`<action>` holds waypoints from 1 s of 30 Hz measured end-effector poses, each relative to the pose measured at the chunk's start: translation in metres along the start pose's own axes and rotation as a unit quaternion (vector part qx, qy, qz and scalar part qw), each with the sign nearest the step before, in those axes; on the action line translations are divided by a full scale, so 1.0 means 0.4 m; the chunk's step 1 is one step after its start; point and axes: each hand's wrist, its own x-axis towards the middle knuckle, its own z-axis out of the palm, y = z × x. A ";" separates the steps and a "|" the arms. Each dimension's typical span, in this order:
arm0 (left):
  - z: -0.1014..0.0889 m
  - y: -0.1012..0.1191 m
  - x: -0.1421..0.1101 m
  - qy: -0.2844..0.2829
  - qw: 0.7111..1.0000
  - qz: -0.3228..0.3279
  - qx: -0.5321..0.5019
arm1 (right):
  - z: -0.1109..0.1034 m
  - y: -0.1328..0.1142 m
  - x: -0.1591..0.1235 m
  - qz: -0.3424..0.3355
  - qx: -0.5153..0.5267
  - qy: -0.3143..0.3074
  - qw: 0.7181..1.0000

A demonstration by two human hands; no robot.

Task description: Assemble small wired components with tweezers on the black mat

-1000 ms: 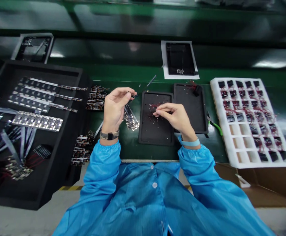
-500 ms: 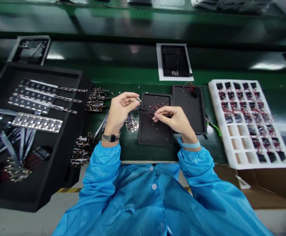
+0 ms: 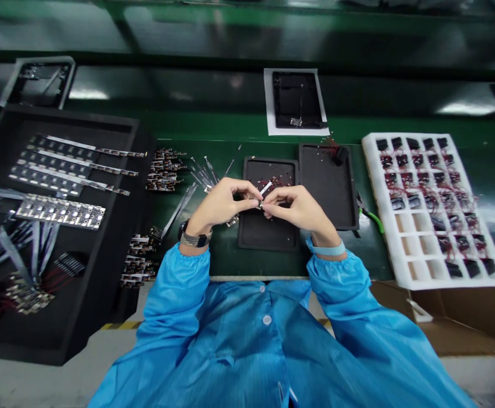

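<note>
1. Board (image 3: pixel 259 204): small, pinched in left hand (image 3: pixel 220 205), above tray; pale flat strip (image 3: pixel 266 188) adjoined.
2. Right hand (image 3: pixel 301 208): thumb and finger together beside board; anything gripped was too small to tell.
3. Tray (image 3: pixel 268 238): matte black, rectangular; thin red wires (image 3: pixel 279 181) inside.
4. Far right: white foam (image 3: pixel 415 280), square-celled.

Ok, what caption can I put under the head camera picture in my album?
Left hand and right hand meet at a small part above a black tray.
</note>
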 end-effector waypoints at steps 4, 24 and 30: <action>0.002 0.009 0.001 -0.006 1.000 -0.010 -0.003 | -0.004 0.009 0.001 0.015 -0.001 -0.025 1.000; -0.002 -0.002 -0.001 -0.003 1.000 -0.028 -0.007 | 0.011 0.018 0.003 0.062 0.059 -0.016 0.996; -0.003 -0.009 0.004 -0.020 0.999 -0.036 -0.025 | 0.006 0.016 0.000 0.044 0.066 -0.030 0.996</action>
